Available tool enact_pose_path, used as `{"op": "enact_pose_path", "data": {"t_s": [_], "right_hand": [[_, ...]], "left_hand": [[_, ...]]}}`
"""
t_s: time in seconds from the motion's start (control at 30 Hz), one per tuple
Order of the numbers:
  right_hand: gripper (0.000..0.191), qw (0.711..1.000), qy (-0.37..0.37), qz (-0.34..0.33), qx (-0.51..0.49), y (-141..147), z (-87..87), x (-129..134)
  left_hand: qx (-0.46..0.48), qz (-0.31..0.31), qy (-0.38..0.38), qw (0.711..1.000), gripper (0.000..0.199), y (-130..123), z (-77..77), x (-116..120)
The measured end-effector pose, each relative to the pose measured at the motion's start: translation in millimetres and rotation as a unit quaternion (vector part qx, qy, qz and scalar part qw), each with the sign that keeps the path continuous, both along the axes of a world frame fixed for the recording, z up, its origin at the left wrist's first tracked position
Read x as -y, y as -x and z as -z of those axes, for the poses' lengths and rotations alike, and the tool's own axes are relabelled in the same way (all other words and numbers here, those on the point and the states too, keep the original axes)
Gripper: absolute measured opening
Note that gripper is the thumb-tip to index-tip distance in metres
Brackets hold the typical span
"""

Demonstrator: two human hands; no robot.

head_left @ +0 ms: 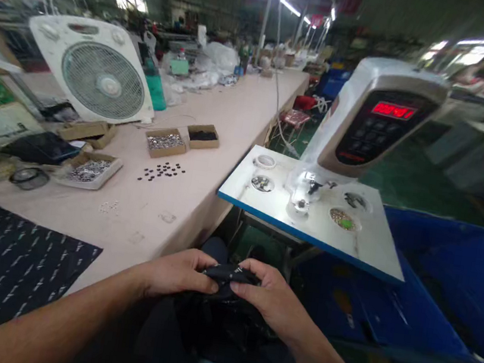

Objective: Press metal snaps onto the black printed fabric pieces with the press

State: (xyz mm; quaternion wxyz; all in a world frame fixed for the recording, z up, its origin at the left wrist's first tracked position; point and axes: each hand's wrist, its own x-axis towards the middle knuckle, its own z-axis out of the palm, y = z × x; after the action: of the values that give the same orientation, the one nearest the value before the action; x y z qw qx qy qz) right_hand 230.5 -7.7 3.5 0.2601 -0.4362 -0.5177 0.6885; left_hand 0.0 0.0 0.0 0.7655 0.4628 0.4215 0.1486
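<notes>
A piece of black fabric (pixel 233 274) with small white marks is pinched between my two hands above my lap. My left hand (pixel 182 272) grips its left side, thumb on top. On the opposite side my right hand (pixel 273 297) holds it the same way, and the thumbs nearly meet. More dark cloth hangs below into shadow, where its shape is hard to make out. Ahead and to the right stands a snap-fastening machine (pixel 377 116) with a red lit display, its pressing head (pixel 301 199) low over a white worktop (pixel 274 207) with a blue edge.
On the pink-covered table (pixel 205 188) lie small black pieces (pixel 162 171), a box of metal parts (pixel 165 142), a box of black parts (pixel 203 135) and another metal-filled tray (pixel 89 172). Patterned dark fabric (pixel 8 275) covers the near left. A white fan (pixel 99 71) stands behind; blue bins (pixel 445 276) are at right.
</notes>
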Motion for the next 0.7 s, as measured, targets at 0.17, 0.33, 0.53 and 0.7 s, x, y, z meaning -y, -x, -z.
{"op": "enact_pose_path", "data": {"t_s": [0.17,0.33,0.53,0.7], "right_hand": [[0.019,0.999,0.015,-0.027,0.019,-1,-2.1,3],[0.020,1.000,0.016,0.010,0.015,2,0.3,4],[0.020,0.999,0.000,0.040,0.012,4,7.0,3],[0.019,0.999,-0.005,0.048,0.016,5,6.5,3]], "left_hand": [[0.021,-0.036,0.019,0.999,0.017,-2,2.1,8],[0.054,-0.092,0.067,0.992,0.027,-5,9.8,12],[0.060,-0.096,0.087,0.990,0.027,-5,8.5,12],[0.069,-0.109,0.098,0.987,0.026,-2,7.5,14]]}}
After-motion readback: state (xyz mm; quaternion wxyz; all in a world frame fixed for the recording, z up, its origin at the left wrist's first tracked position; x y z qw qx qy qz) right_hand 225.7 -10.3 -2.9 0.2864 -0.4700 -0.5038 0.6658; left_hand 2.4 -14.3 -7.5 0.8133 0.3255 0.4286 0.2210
